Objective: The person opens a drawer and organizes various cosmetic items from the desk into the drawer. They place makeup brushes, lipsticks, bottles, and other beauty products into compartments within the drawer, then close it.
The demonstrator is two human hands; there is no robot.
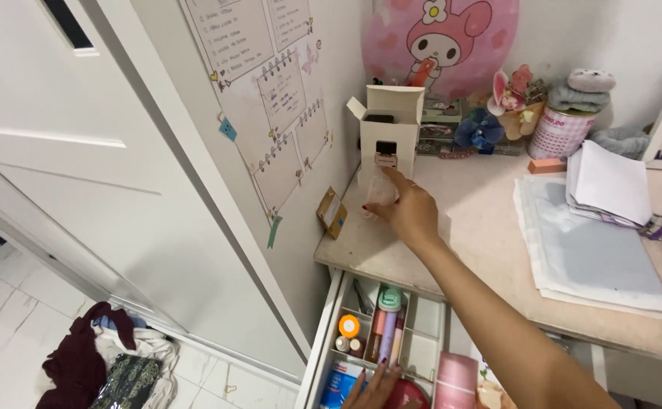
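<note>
We're resting our left hand (373, 388), fingers spread, in the open drawer (426, 333) on a red item (407, 395); our right hand (407, 210) is pinching a clear perfume bottle (382, 178) on the desk (482, 227), beside its white box (391, 125).

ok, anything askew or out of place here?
Clothes lie heaped on the floor by the door. A small card hangs tilted on the wall, and the white box behind the right hand stands with flaps open.

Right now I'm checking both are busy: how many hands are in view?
2. The right hand holds a clear bottle on the desk beside a white box. The left hand reaches into the open drawer.
</note>
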